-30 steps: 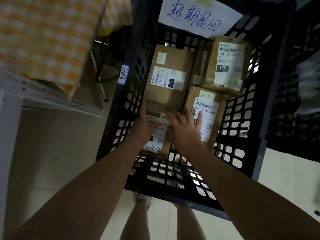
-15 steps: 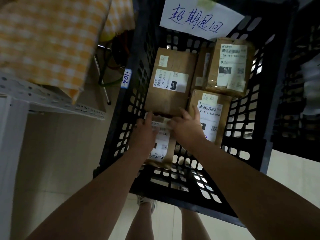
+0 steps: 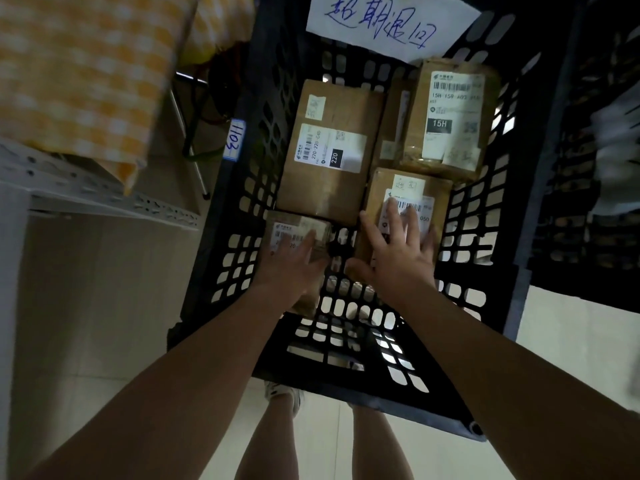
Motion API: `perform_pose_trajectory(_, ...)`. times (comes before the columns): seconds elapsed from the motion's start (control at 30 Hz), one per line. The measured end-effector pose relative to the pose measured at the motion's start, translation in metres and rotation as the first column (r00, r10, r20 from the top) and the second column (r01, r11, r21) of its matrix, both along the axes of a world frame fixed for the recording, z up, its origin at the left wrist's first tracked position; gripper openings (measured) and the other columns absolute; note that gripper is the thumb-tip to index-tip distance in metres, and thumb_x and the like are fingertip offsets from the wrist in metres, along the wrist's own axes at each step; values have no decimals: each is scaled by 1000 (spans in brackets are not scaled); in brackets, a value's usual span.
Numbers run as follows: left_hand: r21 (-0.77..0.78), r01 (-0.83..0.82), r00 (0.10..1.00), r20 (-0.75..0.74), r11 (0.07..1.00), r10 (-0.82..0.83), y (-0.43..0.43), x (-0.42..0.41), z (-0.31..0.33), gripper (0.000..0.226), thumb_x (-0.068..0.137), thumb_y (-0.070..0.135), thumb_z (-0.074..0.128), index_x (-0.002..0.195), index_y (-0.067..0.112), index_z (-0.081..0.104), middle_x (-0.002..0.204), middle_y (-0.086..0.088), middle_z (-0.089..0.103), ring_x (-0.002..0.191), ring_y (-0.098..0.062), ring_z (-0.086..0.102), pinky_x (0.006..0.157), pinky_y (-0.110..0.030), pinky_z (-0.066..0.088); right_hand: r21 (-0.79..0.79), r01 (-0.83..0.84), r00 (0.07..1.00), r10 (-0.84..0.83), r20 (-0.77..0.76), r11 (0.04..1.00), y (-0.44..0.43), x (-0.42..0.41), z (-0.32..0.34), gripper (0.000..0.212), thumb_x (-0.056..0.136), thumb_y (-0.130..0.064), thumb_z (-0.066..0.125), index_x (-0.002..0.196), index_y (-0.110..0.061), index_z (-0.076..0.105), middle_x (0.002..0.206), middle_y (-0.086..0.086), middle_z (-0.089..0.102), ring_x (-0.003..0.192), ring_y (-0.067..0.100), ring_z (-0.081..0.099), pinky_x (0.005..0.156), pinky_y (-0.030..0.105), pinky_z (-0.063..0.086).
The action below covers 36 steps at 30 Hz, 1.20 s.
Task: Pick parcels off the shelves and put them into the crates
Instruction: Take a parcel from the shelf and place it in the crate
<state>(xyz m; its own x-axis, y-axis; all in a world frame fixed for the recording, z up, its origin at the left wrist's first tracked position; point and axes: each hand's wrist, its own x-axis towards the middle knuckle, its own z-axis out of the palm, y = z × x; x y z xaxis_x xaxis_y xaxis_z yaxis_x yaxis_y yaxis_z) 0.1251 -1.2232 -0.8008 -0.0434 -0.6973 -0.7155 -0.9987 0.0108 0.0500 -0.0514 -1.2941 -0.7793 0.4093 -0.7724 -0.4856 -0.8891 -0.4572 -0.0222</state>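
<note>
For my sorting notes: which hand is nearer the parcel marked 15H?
Right. The right hand spreads over the 050 parcel beside the 15H parcel; the left hand rests on a small parcel farther left.

Both bare forearms [image 3: 194, 368] reach over the near edge of the crate [image 3: 242, 216] and converge toward its middle. The left hand [image 3: 294, 261] lies palm down near the crate's left wall, fingers straight and close together, resting on a small parcel [image 3: 285, 232]. The right hand [image 3: 398, 258] is just beside it, toward the crate's right wall, palm down. Its fingers are straight and spread wide over a labelled parcel [image 3: 381, 188]; contact cannot be told. Its thumb sticks out toward the left hand. Below the crate's near edge show two bare legs [image 3: 266, 445] and a shoe [image 3: 282, 396].
</note>
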Motion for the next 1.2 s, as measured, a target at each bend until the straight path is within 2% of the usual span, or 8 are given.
perform_pose_trajectory(0.17, -41, 12, 999, 34, 999, -10, -4, -2, 1, 85, 92, 33, 57, 150, 34, -4, 160, -1, -6, 143, -41, 8, 112, -57, 15, 23, 32, 998, -30, -56, 999, -2, 4, 8, 84, 89, -72, 24, 147, -33, -23, 154, 4, -31, 143, 34, -23, 111, 63, -8)
perform_pose_trajectory(0.4, -216, 26, 1000, 1, 976, -26, -4, 11, 48, 62, 96, 30, 50, 149, 21, 20, 157, -13, 13, 144, -33, 12, 115, -44, 12, 43, -48, 993, 52, -104, 998, -6, 4, 42, 71, 96, -60, 22, 150, -31, -16, 157, 5, -26, 145, 32, -20, 115, 54, -11)
perform_pose_trajectory(0.6, -395, 32, 998, 56, 918, -10, 18, 23, 143, 68, 98, 44, 42, 152, 22, 8, 159, -12, 2, 146, -31, 1, 117, -45, 6, -68, -86, 996, 87, 6, 994, 16, 19, 119, 67, 98, -56, 15, 150, -28, -16, 159, 6, -20, 145, 29, -19, 116, 52, -13)
perform_pose_trajectory(0.77, -536, -76, 981, 113, 841, 160, 55, 18, 240, 63, 100, 44, 33, 152, 23, 4, 160, -12, 1, 146, -30, 1, 117, -44, 2, -193, -63, 972, 105, 211, 979, 48, 32, 206, 64, 99, -52, 21, 153, -25, -1, 161, 8, -4, 148, 27, -6, 116, 49, -11)
perform_pose_trajectory(0.97, -681, -155, 916, 172, 716, 362, 107, -16, 345, 60, 100, 46, 31, 152, 22, 13, 159, -9, 10, 145, -30, 10, 117, -47, 8, -293, -175, 922, 261, 285, 940, 63, 17, 301, 64, 97, -51, 21, 153, -26, 3, 161, 9, 1, 148, 28, -4, 115, 48, -12)
perform_pose_trajectory(1.07, -745, -146, 875, 210, 651, 437, 136, -28, 405, 60, 98, 45, 38, 150, 20, 23, 157, -11, 19, 143, -31, 19, 115, -48, 16, -407, -300, 865, 425, 265, 863, 68, 12, 359, 63, 98, -53, 19, 153, -27, 3, 161, 10, 3, 148, 29, 0, 116, 50, -9)
perform_pose_trajectory(1.13, -800, -94, 839, 257, 592, 480, 160, -31, 449, 55, 94, 43, 47, 143, 18, 41, 149, -13, 38, 136, -32, 38, 109, -47, 33, -503, -435, 766, 601, 229, 746, 76, 21, 403, 61, 99, -51, 19, 153, -27, 7, 161, 10, 7, 148, 30, 4, 116, 51, -5)
perform_pose_trajectory(1.2, -818, -50, 778, 328, 573, 536, 189, -26, 496, 55, 93, 45, 48, 142, 19, 43, 147, -13, 41, 134, -31, 41, 107, -46, 34, -585, -514, 656, 727, 204, 628, 89, 38, 450, 60, 99, -50, 20, 153, -27, 10, 160, 10, 12, 147, 30, 8, 117, 51, -1)
